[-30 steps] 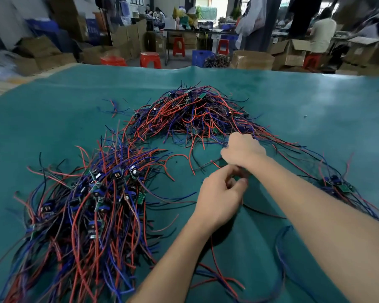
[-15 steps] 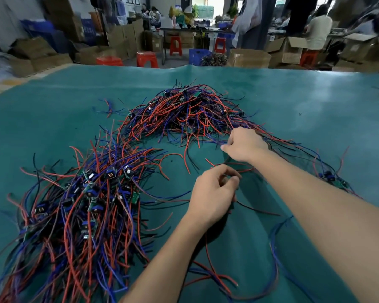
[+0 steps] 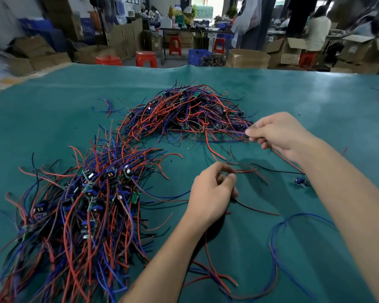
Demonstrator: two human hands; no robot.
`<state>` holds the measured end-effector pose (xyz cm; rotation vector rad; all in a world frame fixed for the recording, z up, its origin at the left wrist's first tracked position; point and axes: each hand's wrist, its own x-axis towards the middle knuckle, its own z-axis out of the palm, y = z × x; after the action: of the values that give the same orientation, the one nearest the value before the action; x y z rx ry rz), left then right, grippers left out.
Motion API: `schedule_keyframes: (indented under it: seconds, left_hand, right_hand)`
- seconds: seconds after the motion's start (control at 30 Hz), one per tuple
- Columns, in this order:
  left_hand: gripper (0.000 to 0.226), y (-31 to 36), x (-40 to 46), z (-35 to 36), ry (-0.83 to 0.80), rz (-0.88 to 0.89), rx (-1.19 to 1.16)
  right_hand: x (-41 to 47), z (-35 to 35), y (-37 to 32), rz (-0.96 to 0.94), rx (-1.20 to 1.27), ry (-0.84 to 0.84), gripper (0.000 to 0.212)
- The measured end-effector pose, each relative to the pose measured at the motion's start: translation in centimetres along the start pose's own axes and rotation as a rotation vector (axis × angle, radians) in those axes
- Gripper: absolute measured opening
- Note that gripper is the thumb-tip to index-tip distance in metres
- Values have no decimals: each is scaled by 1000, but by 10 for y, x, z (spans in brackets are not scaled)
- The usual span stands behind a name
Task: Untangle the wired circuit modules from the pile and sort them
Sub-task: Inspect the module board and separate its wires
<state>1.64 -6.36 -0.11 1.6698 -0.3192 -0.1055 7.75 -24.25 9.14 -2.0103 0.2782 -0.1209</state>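
Sprawling red and blue wired modules heap tangled.

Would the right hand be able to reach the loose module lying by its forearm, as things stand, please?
Probably yes, but not freely: the right hand is pinching wires at the far pile, so it would have to let go first. The loose module lies in the open on the green mat, nothing covering it.
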Motion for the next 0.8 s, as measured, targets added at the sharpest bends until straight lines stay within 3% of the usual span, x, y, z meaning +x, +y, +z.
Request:
schedule_keyframes:
  seconds: [0.17,0.37,0.67,0.73,0.8]
  left_hand:
    - [17,0,2,0,31,13,-16]
    - [38,1,2,1,68,10,-57]
    - [30,1,3,-2,99,21,-13]
    - [27,-1,3,-1,92,36,-37]
    - [27,-1,2,-1,79,48,-76]
  right_hand:
    - [-53,-5,16,-132,301,41,14]
    - [-100,18,43,-197,302,-261,18]
    - [-106,16,46,-194,230,-576,16]
    - [-105,17,47,-150,208,-568,19]
    - [-102,21,51,-117,168,-429,18]
